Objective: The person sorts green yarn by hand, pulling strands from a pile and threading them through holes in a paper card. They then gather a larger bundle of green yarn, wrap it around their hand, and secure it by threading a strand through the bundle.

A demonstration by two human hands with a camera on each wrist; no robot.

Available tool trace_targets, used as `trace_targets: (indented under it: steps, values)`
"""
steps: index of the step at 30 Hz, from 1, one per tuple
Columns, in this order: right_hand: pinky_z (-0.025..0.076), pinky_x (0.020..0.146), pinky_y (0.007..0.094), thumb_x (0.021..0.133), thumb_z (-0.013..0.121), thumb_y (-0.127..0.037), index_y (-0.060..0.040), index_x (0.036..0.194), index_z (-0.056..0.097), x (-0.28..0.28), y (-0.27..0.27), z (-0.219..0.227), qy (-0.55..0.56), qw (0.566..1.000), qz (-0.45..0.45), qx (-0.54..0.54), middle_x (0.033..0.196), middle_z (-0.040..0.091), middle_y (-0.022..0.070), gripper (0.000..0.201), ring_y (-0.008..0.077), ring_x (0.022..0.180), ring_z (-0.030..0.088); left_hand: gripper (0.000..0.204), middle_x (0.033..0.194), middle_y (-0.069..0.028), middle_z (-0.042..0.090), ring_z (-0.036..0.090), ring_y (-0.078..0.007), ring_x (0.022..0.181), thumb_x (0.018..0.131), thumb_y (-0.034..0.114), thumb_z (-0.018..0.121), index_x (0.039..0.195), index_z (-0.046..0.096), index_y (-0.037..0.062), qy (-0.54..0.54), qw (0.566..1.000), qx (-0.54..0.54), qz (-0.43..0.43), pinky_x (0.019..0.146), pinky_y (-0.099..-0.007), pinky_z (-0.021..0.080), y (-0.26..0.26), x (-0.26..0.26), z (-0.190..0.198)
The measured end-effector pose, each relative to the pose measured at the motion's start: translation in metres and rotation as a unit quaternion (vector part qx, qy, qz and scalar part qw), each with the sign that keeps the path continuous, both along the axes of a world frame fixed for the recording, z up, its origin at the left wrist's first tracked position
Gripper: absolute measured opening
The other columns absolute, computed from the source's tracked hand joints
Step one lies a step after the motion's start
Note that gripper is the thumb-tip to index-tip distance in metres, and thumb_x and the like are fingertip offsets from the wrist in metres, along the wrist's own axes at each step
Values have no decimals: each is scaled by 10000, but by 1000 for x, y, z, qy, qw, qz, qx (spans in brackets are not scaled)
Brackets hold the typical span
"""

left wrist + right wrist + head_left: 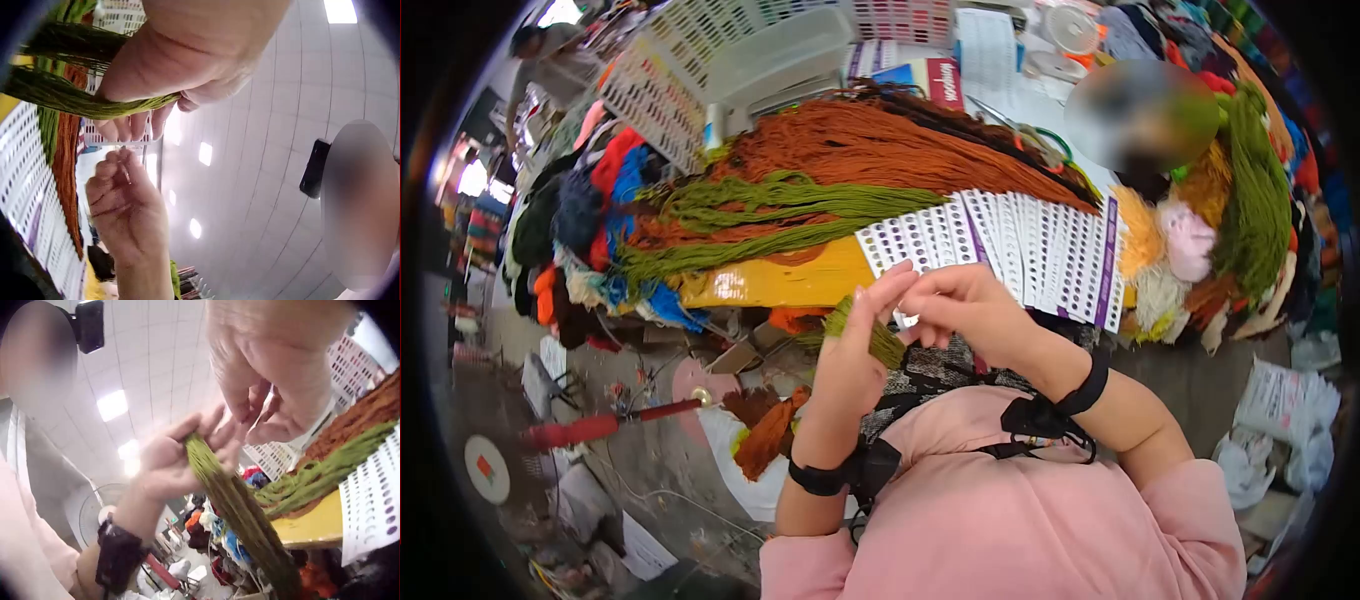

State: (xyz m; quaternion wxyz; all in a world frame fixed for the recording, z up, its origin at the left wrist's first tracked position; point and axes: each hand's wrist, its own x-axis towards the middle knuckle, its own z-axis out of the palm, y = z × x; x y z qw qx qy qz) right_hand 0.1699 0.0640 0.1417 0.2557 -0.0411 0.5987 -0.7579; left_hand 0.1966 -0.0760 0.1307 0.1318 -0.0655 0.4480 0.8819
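Observation:
My left hand (pixel 855 365) is raised before the table, palm up, and grips a hank of olive-green yarn (pixel 886 346) that hangs across the palm. In the left wrist view the thumb of that hand (pixel 194 53) lies over the yarn (pixel 81 100). Close to the left fingertips, my right hand (pixel 980 312) has its thumb and index finger together; whether a fine strand is between them cannot be made out. The right wrist view shows the right hand (pixel 281 369) curled above the left hand (pixel 165 465), with the yarn (pixel 234 503) trailing down.
Brown yarn (pixel 830 145), green yarn (pixel 800 205) and fanned sample cards (pixel 1040 250) cover the table. Behind are scissors (pixel 992 112), a clear tray (pixel 780 55) and white baskets (pixel 655 105). Yarn piles flank both sides; a pedestal fan (pixel 575 432) stands at lower left.

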Motion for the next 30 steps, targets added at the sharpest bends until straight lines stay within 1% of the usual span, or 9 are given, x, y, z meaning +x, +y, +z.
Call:
trace_targets:
  steps: [3,7,8,11,13,17,23,26,30]
  values:
    - [379,444,181,761,537,-56,18,753,565,7,2,-3,-42,997,36,-45,567,528,37,80,80,472,487,526,1042,-167,495,525,-223,883,905,335,153,1182,323,-78,50,991,-6,-123,738,-316,439,4,2,-3]
    - [375,410,175,749,534,-33,26,736,569,10,14,-7,-78,980,-17,-185,681,578,75,70,74,468,490,600,1048,-188,485,535,-234,868,887,404,132,1184,312,-86,-41,995,73,-53,753,-341,436,10,5,12]
    - [380,408,176,750,529,-28,27,743,569,11,15,-10,-80,981,-17,-175,732,582,89,68,78,475,500,522,1043,-175,494,534,-221,875,894,341,225,1150,359,-93,-79,990,114,-3,755,-325,436,12,6,11]
    - [398,408,175,757,514,-21,28,752,566,12,21,-17,-88,983,-20,-162,848,587,120,71,92,505,532,417,1058,-164,496,519,-201,919,881,245,331,1098,417,-101,24,992,-118,34,769,-311,437,22,16,-1]
    - [413,415,172,765,507,-30,26,744,561,14,23,-15,-99,980,-17,-174,877,582,123,80,102,532,555,364,1054,-155,501,512,-185,929,862,183,378,1076,438,-104,22,997,-72,25,769,-295,435,24,15,-1]
    - [434,434,171,784,493,-64,14,812,531,13,29,-16,-96,976,7,-196,792,581,90,91,103,556,569,336,984,-119,522,504,-148,886,870,171,368,1077,459,-79,34,999,-5,15,725,-271,432,27,16,4]
    - [413,446,168,775,495,-63,-4,910,498,12,36,-20,-119,966,30,-226,767,576,77,148,80,567,547,519,1158,-182,431,460,-228,1019,888,340,242,1140,382,-91,23,994,84,-65,859,-343,372,20,12,-10]
    - [351,425,145,767,511,-70,-10,904,518,10,35,-26,-83,976,21,-198,749,574,59,150,51,535,501,529,1229,-177,359,433,-237,1049,888,351,238,1149,372,-89,-9,999,24,-25,864,-344,367,30,10,4]
    - [263,390,133,774,520,-90,-6,948,539,9,27,-14,-71,991,7,-113,659,542,3,194,24,445,406,532,1253,-170,327,404,-245,1085,888,363,230,1151,374,-77,18,998,12,-64,855,-361,382,28,0,-6]
